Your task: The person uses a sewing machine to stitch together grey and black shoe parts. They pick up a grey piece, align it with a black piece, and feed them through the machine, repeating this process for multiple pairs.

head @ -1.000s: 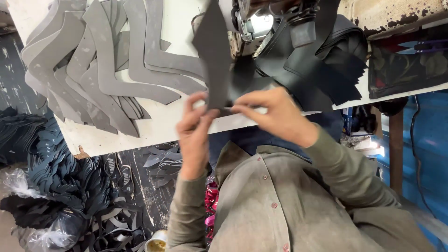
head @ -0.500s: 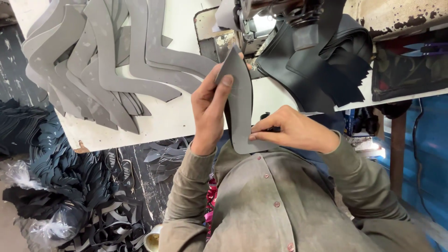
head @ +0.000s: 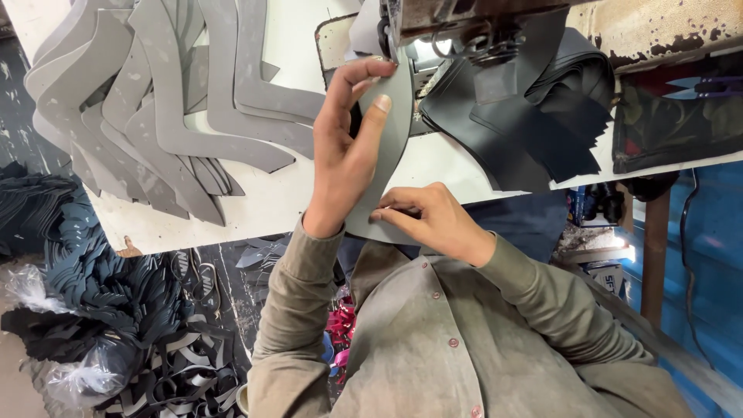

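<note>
**A:** Item one, curved grey piece [head: 396, 131]: changed since a second ago?

**B:** Yes; then low at table edge with both hands bunched together; half a second ago raised on end; now carried toward 12 o'clock, upper tip right at the sewing machine [head: 464, 23] head; lower end still over the lap.

**A:** Hands?

**B:** Left hand [head: 344, 159]: clamped on the piece's upper half, thumb on the face, fingers curled round the far edge; right hand [head: 433, 224]: pinching the lower end at 5 o'clock of the left; apart, one above the other, both closed on the same piece.

**A:** Reading?

**B:** Judged as lifted clear of the stacks and lined up with the machine; not yet lying flat on the white table [head: 263, 201].

**A:** Surroundings?

**B:** Grey angled pieces [head: 178, 116] fanned out at 10 o'clock; black stack [head: 526, 131] at 2 o'clock, just beside the machine; dark offcuts [head: 116, 325] on the floor at 8 o'clock.
</note>
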